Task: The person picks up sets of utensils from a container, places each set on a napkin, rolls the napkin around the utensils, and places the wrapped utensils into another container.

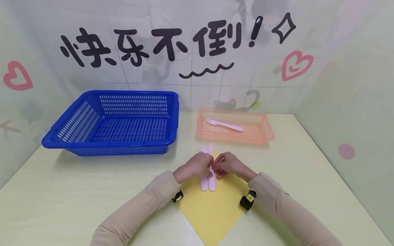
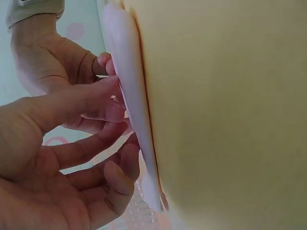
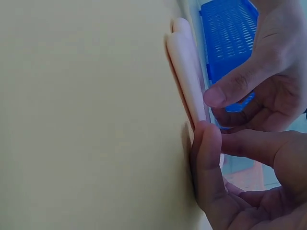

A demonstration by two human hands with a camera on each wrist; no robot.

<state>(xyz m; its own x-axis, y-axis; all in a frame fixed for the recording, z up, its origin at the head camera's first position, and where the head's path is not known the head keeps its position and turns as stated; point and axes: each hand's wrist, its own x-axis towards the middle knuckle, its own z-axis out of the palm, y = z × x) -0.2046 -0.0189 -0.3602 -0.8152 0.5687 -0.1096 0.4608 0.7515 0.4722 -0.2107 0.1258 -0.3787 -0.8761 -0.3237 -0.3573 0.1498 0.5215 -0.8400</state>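
Observation:
Two pink plastic utensils lie side by side on a yellow square sheet [image 1: 215,215], handles toward me. The right one, a knife [image 1: 211,185], has a narrow tip showing beyond the hands. The left utensil [image 1: 204,185] has its head partly hidden by my left hand [image 1: 198,164]. That hand reaches over both pieces, thumb and fingers gripping the knife at its middle. From the right side, my right hand [image 1: 229,164] pinches the knife with thumb and bent fingers [image 3: 209,143]. The fingertips of both hands meet close together there.
A blue plastic basket [image 1: 120,150] stands at the back left. At the back right is a shallow orange basket [image 1: 201,128] with a pink fork [image 1: 224,124] in it. A printed wall sheet [image 1: 172,78] hangs behind the table [image 1: 77,205].

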